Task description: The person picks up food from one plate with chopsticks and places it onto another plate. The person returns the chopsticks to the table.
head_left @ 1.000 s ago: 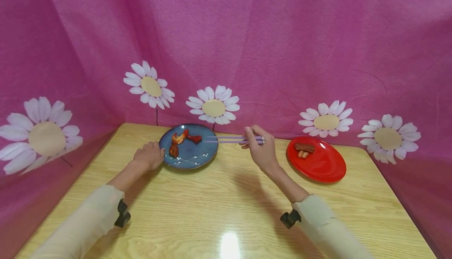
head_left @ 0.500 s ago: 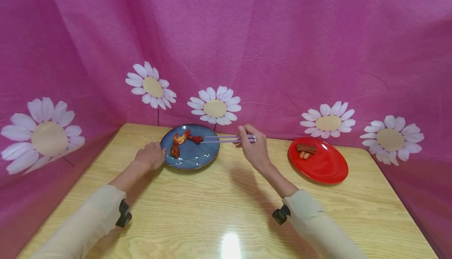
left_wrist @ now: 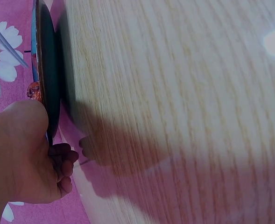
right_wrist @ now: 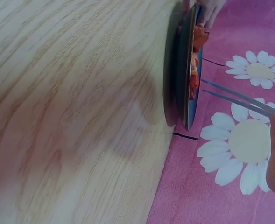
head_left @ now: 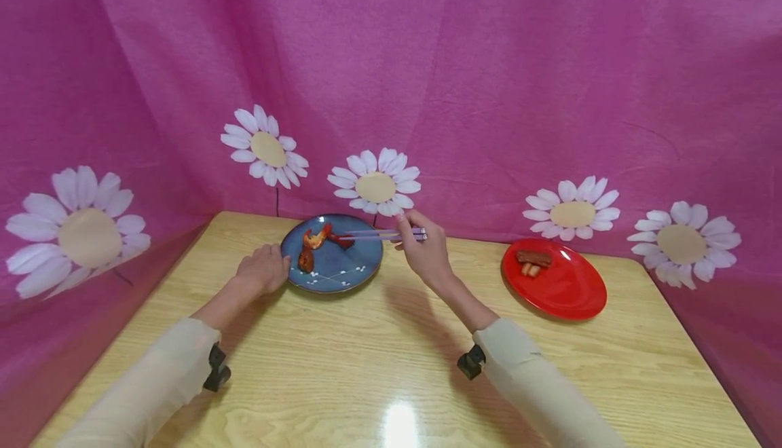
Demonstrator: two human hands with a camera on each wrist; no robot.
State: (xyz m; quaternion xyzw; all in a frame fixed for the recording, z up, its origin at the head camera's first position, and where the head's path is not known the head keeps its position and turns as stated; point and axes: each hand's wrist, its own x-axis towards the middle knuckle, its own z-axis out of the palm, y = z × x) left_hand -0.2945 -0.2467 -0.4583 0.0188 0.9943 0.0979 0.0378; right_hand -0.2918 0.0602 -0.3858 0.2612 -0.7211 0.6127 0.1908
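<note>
My right hand [head_left: 424,250] grips a pair of purple chopsticks [head_left: 375,235] near their thick ends. Their tips reach left over the blue plate [head_left: 332,268], slightly apart, at a dark red piece of food [head_left: 343,241]. Beside it on the plate lie a curved orange-red, shrimp-like piece [head_left: 315,238] and a brown rounded piece [head_left: 306,260]. In the right wrist view, the chopstick tips [right_wrist: 205,85] show close to the food side of the plate. My left hand [head_left: 264,270] holds the plate's left rim, fingers [left_wrist: 65,168] curled at its underside.
A red plate [head_left: 574,292] stands on the right of the wooden table [head_left: 342,380], bearing a brown strip [head_left: 533,258] and small tan pieces [head_left: 530,270]. A pink cloth [head_left: 464,95] with printed daisies hangs behind and at both sides.
My right hand has moved left with the chopsticks, bringing their tips from the plate's right part to the dark red piece. The left hand stays at the rim.
</note>
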